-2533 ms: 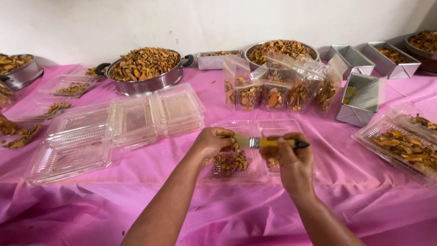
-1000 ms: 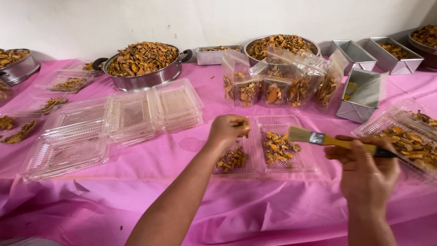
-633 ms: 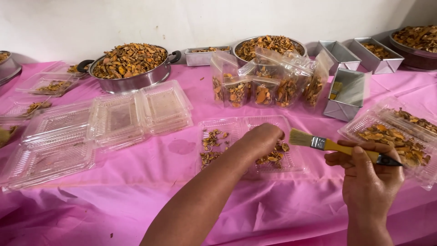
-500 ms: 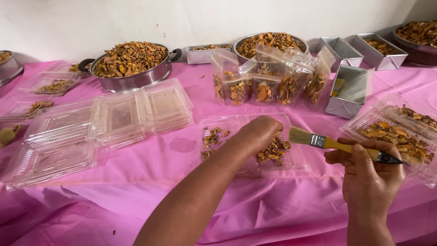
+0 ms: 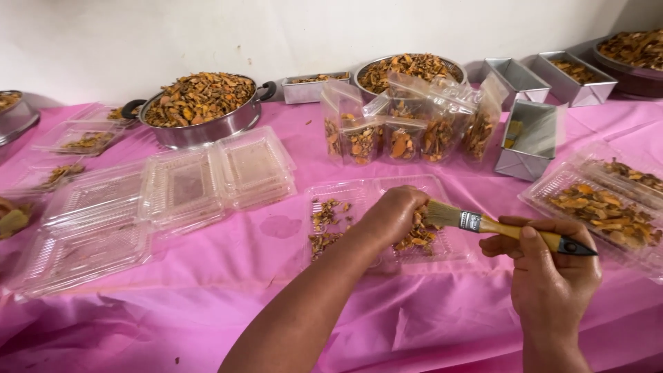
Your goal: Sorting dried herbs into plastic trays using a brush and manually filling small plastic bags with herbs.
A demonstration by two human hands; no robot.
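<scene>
Plain white wall (image 5: 173, 34) behind table; pink cloth (image 5: 207, 304) covers table; soft even light.

Pink cloth, orange pieces

A bright pink cloth (image 5: 207, 304) covers the desk; the brush (image 5: 507, 229) has pale bristles, a yellow handle and black tip; clear trays (image 5: 173, 193) hold orange-brown pieces.

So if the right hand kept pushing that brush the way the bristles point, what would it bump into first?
Most likely the left hand, resting in the clear tray: the brush in the right hand aims its bristles at it, nearly touching, though depth is unclear.
</scene>
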